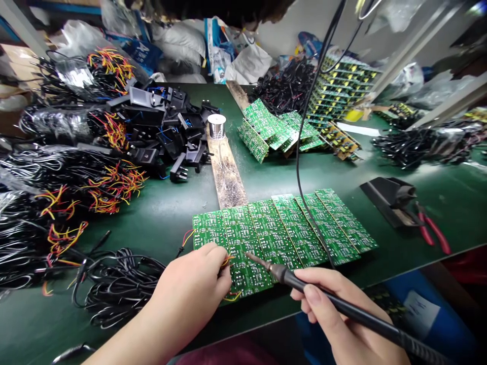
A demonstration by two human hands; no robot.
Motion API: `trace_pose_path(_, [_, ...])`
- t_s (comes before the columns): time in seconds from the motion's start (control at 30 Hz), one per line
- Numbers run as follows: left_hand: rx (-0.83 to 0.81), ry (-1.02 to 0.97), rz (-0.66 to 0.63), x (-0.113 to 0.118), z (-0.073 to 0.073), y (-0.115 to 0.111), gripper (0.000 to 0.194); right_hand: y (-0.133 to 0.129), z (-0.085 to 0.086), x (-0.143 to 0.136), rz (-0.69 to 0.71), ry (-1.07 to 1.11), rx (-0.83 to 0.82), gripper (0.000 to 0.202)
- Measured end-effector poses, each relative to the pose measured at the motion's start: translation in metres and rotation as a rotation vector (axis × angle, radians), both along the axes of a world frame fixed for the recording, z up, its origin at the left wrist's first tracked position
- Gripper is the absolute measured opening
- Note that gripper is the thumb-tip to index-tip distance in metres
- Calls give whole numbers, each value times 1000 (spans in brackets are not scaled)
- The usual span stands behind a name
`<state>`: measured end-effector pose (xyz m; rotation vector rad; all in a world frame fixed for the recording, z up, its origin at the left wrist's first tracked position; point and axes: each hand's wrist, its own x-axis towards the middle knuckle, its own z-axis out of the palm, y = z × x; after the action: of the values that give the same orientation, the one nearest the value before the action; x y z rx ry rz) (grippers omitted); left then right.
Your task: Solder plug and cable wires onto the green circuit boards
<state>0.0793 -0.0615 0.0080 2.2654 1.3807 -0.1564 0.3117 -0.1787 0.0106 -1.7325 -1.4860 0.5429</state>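
A row of green circuit boards [289, 228] lies side by side at the near edge of the green table [163, 213]. My left hand [194, 289] rests on the leftmost board and pinches red and yellow wire ends [228, 261] against it. My right hand [338, 314] grips a black soldering iron [304, 286] like a pen. Its tip [249, 255] touches the board right beside the pinched wires. The iron's black cord [304, 142] rises across the boards toward the top of the view.
Black cables with red and yellow leads [91, 187] are heaped on the left. Black plug housings [167, 126], a solder spool [216, 125] on a scorched wooden strip [226, 172], more board stacks [274, 132], a black stand [388, 200] and red-handled pliers [433, 230] sit further off.
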Motion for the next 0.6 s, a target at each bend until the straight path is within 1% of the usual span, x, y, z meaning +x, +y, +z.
trace_pose_path(0.2, [10, 6, -7, 0, -1, 0, 22, -3, -2, 1, -4, 17, -24, 18])
trace_pose_path(0.33, [20, 29, -19, 0, 0, -1, 22, 7, 6, 3, -9, 27, 6, 17])
trace_pose_path(0.4, [39, 25, -31, -1, 0, -2, 23, 21, 13, 3, 22, 44, 31, 17])
trace_pose_path(0.5, [57, -2, -28, -5, 1, -4, 29, 50, 22, 1, 79, 82, 51, 21])
trace_pose_path(0.6, [66, -32, -1, -10, 2, -5, 32, 84, 22, -5, 94, 76, 59, 25])
